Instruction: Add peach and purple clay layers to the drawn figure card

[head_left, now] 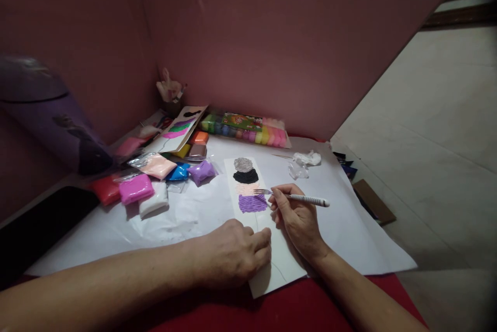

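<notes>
My right hand (297, 218) grips a fork (308, 199) with a striped handle. Its tines lie over the boundary between the peach and purple clay bands on a long white card (285, 264). From top to bottom the card carries textured patches of grey clay (243, 164), black clay (246, 176), peach clay (245, 188) and purple clay (251, 204). Thin drawn lines run below them. My left hand (238, 251) rests on the card's lower part with its fingers curled; whatever they may hold is hidden.
Several clay packets, among them a pink one (135, 188) and a purple one (202, 171), lie at left. Behind them are a second decorated card (178, 130) and a long pack of coloured clay (244, 127). A crumpled white wrapper (306, 158) and a purple bottle (58, 119) flank the work.
</notes>
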### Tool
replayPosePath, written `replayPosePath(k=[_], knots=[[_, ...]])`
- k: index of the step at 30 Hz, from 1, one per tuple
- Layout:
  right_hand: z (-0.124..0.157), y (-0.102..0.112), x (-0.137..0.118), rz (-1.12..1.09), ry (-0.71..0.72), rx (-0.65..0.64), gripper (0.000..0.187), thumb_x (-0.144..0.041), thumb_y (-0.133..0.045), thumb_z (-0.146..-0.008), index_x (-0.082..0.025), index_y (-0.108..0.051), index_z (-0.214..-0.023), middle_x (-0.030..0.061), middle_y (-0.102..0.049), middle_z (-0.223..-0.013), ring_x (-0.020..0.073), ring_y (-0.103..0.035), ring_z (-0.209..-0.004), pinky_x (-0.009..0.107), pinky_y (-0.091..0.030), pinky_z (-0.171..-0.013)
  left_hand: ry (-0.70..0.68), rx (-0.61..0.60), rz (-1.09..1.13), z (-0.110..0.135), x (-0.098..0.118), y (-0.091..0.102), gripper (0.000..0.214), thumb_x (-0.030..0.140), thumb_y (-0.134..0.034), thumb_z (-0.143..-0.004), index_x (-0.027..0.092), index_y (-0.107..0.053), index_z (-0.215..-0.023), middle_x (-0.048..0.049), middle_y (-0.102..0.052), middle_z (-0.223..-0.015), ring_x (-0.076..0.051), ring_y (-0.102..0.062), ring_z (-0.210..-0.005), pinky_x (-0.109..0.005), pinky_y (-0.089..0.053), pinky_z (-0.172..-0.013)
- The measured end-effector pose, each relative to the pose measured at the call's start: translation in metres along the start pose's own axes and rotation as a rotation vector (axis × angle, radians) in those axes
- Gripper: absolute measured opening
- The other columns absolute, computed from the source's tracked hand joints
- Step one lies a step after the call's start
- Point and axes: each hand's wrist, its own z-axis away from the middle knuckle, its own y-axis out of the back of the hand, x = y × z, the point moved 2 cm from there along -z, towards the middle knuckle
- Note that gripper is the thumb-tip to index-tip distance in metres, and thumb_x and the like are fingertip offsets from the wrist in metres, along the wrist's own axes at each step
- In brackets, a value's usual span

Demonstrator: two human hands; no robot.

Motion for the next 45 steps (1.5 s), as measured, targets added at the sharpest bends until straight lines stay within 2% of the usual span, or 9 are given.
replayPosePath(k=[5, 12, 18, 28, 45], knots=[[0.0004, -0.0011, 0.0006, -0.015, -0.008, -0.039, 0.022, -0.042, -0.060, -0.091, -0.020, -0.057, -0.087, -0.0019, -0.060, -0.072, 0.0071, -0.050, -0.048, 0.019, -0.042, -0.041, 0.001, -0.005, 0.001, 0.0004, 0.0000, -0.0010, 0.016, 0.016, -0.044, -0.092, 0.012, -0.057, -0.099, -0.0120, -0.064, -0.101, -0.016, -0.056, -0.059, -0.033, -0.042, -0.043], [-0.0021, 0.0032, 0.0006, 0.027, 0.005, 0.075, 0.026, -0.046, -0.062, -0.089, -0.020, -0.057, -0.088, -0.0024, -0.059, -0.072, 0.0058, -0.047, -0.043, 0.018, -0.039, -0.035, 0.005, -0.017, 0.009, 0.0017, -0.0004, 0.0003, 0.013, 0.016, -0.045, -0.091, 0.013, -0.056, -0.098, -0.0115, -0.063, -0.102, -0.016, -0.056, -0.060, -0.033, -0.043, -0.043], [-0.0023, 0.0030, 0.0006, 0.023, -0.007, 0.091, 0.029, -0.048, -0.059, -0.090, -0.020, -0.054, -0.086, -0.0028, -0.059, -0.071, 0.0059, -0.046, -0.043, 0.018, -0.039, -0.036, 0.002, 0.006, 0.007, 0.0016, -0.0002, -0.0011, 0.012, 0.016, -0.047, -0.090, 0.013, -0.056, -0.097, -0.0110, -0.063, -0.100, -0.015, -0.055, -0.058, -0.033, -0.041, -0.042], [-0.0006, 0.0014, -0.0001, 0.071, 0.010, -0.038, 0.027, -0.046, -0.055, -0.093, -0.020, -0.054, -0.086, -0.0018, -0.059, -0.070, 0.0075, -0.048, -0.046, 0.019, -0.039, -0.039, -0.003, 0.001, 0.007, 0.0003, 0.0002, 0.0004, 0.012, 0.015, -0.048, -0.089, 0.012, -0.056, -0.098, -0.0106, -0.063, -0.098, -0.015, -0.055, -0.058, -0.032, -0.042, -0.042], [-0.0011, 0.0029, -0.0013, 0.141, 0.036, -0.015, 0.028, -0.045, -0.054, -0.094, -0.020, -0.053, -0.081, -0.0015, -0.060, -0.067, 0.0078, -0.049, -0.047, 0.019, -0.041, -0.041, 0.009, -0.019, 0.009, -0.0001, 0.0001, 0.0012, 0.014, 0.015, -0.044, -0.091, 0.013, -0.057, -0.096, -0.0112, -0.064, -0.099, -0.015, -0.055, -0.058, -0.031, -0.040, -0.043]])
